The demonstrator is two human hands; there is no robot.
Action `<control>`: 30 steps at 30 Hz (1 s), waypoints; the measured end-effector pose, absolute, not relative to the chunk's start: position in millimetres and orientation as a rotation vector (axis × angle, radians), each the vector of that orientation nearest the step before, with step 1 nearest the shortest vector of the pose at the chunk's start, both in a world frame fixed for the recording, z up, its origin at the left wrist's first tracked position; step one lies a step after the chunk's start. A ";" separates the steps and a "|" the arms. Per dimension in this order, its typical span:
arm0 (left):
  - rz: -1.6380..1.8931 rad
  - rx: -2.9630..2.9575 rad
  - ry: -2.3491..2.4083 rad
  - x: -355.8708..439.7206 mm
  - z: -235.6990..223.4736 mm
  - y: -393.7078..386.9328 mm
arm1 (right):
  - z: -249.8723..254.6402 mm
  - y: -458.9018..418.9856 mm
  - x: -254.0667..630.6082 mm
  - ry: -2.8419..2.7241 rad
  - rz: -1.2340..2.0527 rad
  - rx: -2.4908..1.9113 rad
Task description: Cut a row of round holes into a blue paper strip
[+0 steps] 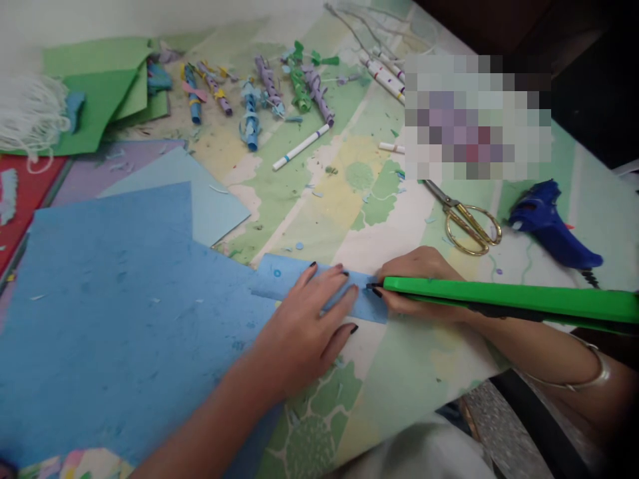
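Fingers of our left hand (297, 332) are spreading open, grasping nothing and pressing the strip (269, 283) onto the surface (389, 392), its far end meeting the blue sheet (124, 319). Our right fingers are curling beside the dark tip (373, 286) of the green tool (499, 294), which is partly hiding them, so we cannot tell if they are gripping it. Keeping the strip flat and steady, and our left fingertips clear of that tip, is calling for care; no container is showing.

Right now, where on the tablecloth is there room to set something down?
Largest: tablecloth between left forearm and right forearm. Smaller, with scraps: among scissors, loose white marker and blue paper strip. Crowded: rolled paper pieces at the back, paper sheets at left.
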State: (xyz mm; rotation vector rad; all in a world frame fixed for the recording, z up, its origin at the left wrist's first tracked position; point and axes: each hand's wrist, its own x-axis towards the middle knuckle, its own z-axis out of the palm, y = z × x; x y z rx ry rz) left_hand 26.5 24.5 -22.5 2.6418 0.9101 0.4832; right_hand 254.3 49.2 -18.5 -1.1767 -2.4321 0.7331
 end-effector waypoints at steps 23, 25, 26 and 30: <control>0.238 2.732 0.885 23.2 -12.5 29.8 | -16.3 57.9 259.5 -2.432 0.826 -1.133; 0.251 2.709 0.886 23.0 -13.7 30.3 | -17.1 57.5 259.2 -2.434 0.829 -1.117; 0.252 2.699 0.887 22.8 -14.1 30.5 | -17.2 57.5 259.1 -2.435 0.833 -1.112; 0.241 2.675 0.885 21.9 -14.4 30.8 | -18.4 57.9 259.9 -2.446 0.834 -1.104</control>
